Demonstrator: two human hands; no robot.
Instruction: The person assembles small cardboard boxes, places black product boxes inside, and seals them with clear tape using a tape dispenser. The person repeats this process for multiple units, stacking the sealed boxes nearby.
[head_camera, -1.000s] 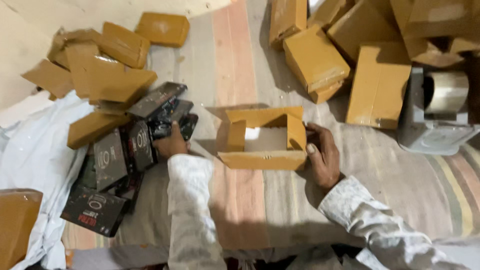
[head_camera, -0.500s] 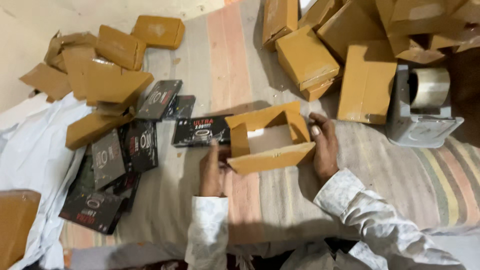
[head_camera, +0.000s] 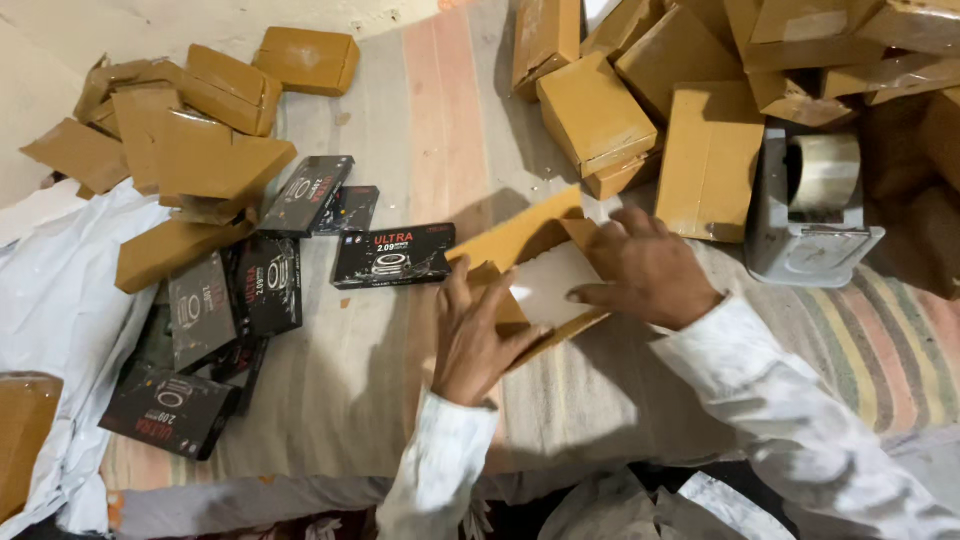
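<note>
Both hands' grip (head_camera: 560, 300) presses the open cardboard box (head_camera: 530, 240) between them.

tape dispenser (head_camera: 812, 205) right | sealed brown boxes (head_camera: 595, 115) behind | white cloth (head_camera: 60, 300) left

Matt cardboard box (head_camera: 540, 262); glossy black product boxes (head_camera: 392, 255).
</note>
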